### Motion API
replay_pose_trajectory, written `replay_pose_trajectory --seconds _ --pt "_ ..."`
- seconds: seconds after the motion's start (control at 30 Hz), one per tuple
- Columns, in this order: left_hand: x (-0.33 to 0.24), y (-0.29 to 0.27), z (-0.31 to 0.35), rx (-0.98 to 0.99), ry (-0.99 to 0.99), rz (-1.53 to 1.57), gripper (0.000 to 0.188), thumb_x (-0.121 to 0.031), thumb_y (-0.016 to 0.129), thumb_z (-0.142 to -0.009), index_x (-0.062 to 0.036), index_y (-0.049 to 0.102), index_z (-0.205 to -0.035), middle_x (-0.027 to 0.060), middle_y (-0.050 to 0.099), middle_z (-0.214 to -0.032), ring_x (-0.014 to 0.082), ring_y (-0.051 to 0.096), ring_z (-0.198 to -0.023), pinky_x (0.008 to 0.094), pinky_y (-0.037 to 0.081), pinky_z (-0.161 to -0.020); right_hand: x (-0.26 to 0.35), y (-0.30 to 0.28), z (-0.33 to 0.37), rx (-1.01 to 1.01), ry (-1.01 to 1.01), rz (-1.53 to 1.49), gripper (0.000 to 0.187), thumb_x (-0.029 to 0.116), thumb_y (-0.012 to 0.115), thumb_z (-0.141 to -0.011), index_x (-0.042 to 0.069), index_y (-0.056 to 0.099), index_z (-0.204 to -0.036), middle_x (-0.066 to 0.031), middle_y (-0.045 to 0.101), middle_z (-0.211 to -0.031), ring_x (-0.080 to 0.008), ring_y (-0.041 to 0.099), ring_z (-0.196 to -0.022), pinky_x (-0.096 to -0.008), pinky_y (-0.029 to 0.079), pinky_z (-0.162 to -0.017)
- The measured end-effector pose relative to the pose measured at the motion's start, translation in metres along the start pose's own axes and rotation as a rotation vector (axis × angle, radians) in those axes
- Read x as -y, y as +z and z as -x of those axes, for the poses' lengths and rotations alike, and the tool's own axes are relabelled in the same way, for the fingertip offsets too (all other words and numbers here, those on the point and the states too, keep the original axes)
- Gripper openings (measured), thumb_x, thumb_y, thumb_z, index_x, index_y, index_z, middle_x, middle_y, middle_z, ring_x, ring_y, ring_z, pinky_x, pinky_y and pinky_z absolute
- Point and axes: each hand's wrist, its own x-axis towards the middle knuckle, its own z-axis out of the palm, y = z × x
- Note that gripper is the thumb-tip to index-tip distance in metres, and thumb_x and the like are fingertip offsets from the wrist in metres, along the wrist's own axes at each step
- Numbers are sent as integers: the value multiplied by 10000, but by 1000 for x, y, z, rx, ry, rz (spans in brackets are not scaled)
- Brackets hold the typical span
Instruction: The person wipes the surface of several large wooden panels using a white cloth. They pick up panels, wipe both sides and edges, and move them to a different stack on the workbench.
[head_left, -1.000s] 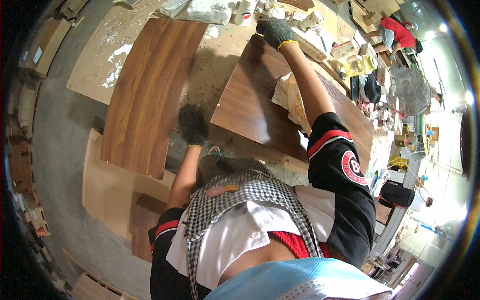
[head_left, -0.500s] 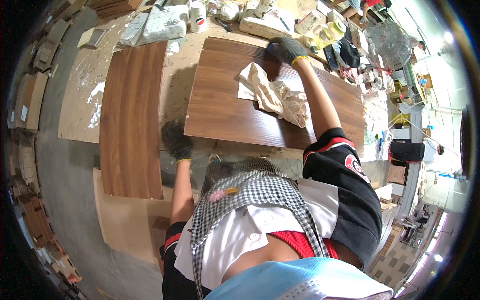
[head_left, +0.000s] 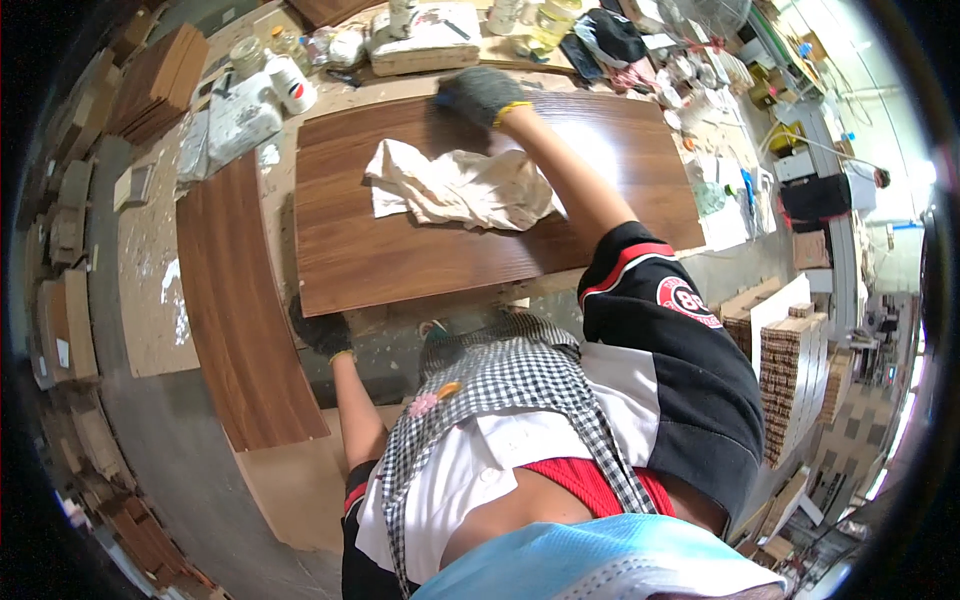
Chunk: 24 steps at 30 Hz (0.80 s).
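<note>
A brown wood-grain panel [head_left: 400, 270] lies on the worktable, and a crumpled cream cloth [head_left: 465, 190] rests on its middle. My right hand [head_left: 482, 97], in a dark grey glove with a yellow cuff, is closed at the panel's far edge. Something small and bluish shows at its fingers, too unclear to name. At the panel's near left corner is my left hand [head_left: 322, 332], also gloved; its fingers are partly hidden by the corner, so its grip is unclear. A second, narrower brown panel [head_left: 240, 310] lies left of it.
Along the table's far side stand a white cup [head_left: 291, 85], a whitish block [head_left: 425, 40], glass jars [head_left: 247, 58] and a black cap [head_left: 612, 38]. Brown panels [head_left: 160, 85] are stacked at far left. Stacked boards [head_left: 792, 375] stand to the right.
The view has turned, so the panels appear shifted and rotated. My right hand remains at the far edge, now nearer the panel's middle. My left hand stays by the near left corner.
</note>
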Motion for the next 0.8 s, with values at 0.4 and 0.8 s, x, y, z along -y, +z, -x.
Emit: replay_pose_trajectory --seconds 0.4,0.8 --pt "-111 -25 -31 221 -199 -1080 447 -247 444 -1052 7 523 -1411 148 524 -1473 278 499 -1324 382 362 -1129 -355 -80 176 104 852 215 374 422 569 -897 176 758 -1107 -170 736 -1061 -370 702 -1015 -472 547 -882" --pt "-261 -28 37 -144 472 -1203 332 -145 527 -1016 26 633 -1281 164 647 -1308 270 604 -1210 359 469 -1037 -343 -95 185 -23 582 219 416 431 601 -937 131 721 -1199 -158 706 -1179 -360 677 -1067 -458 528 -917"
